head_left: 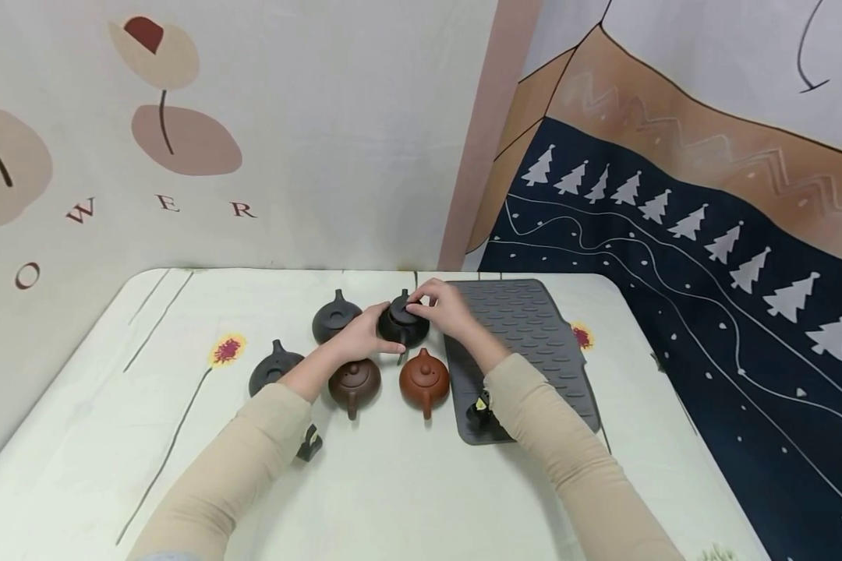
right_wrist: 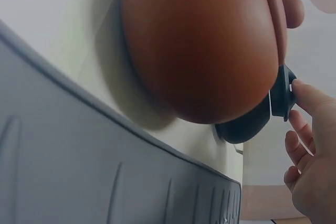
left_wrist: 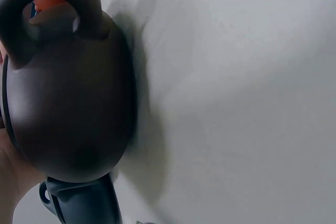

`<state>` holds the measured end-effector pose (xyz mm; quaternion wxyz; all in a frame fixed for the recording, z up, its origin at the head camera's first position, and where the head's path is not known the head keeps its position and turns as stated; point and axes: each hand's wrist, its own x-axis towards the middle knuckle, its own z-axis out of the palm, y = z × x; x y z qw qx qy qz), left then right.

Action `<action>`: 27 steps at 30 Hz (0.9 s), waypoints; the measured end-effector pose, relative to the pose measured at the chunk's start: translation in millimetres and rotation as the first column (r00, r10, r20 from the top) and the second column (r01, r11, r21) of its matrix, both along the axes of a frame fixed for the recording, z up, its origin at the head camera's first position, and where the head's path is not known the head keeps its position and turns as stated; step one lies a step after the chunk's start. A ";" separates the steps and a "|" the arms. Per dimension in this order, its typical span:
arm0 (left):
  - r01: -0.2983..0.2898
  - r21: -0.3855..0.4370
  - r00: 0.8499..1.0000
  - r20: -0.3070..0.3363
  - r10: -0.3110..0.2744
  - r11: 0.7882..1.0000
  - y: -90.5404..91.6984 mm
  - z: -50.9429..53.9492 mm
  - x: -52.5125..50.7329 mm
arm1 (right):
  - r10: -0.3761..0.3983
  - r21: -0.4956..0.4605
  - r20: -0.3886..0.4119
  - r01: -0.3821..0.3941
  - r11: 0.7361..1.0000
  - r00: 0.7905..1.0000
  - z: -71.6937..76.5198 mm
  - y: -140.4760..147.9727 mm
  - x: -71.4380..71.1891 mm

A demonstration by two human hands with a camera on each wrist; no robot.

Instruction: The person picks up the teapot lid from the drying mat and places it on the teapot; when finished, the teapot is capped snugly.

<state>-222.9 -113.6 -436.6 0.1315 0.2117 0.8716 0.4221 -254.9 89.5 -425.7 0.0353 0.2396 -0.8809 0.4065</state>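
Observation:
In the head view, a black teapot (head_left: 412, 333) stands at the back of the table, between my two hands. My left hand (head_left: 360, 336) holds its left side, thumb at the front and fingers behind. With thumb and fingertip, my right hand (head_left: 449, 310) pinches the teapot's black lid (right_wrist: 282, 95); the right wrist view shows a thin gap between lid and pot. A dark brown teapot (head_left: 356, 383) sits under my left wrist and fills much of the left wrist view. Close by on the right is a reddish-brown teapot (head_left: 424, 382), near my right forearm.
Two more dark teapots, one at the back (head_left: 336, 313) and one farther left (head_left: 270, 368), stand beside my left arm. A grey ridged mat (head_left: 526, 327) lies on the right, under my right forearm. The white tablecloth (head_left: 365, 499) extends to the front.

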 end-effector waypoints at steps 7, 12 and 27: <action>0.033 0.034 0.999 -0.027 -0.032 0.999 0.5 -0.6 -1.1 | -0.007 0.028 0.025 0.006 1.000 1.000 -3.9 -3.0 -2.9; 0.007 -0.005 1.000 -0.007 -0.007 1.000 0.3 -0.7 -0.7 | -0.015 0.051 0.044 0.013 0.999 0.999 -5.2 -4.3 -2.8; -0.015 -0.051 1.000 0.025 0.017 0.999 -0.5 -2.5 -0.3 | -0.030 0.044 0.068 0.027 0.999 0.997 -7.8 -4.4 -0.1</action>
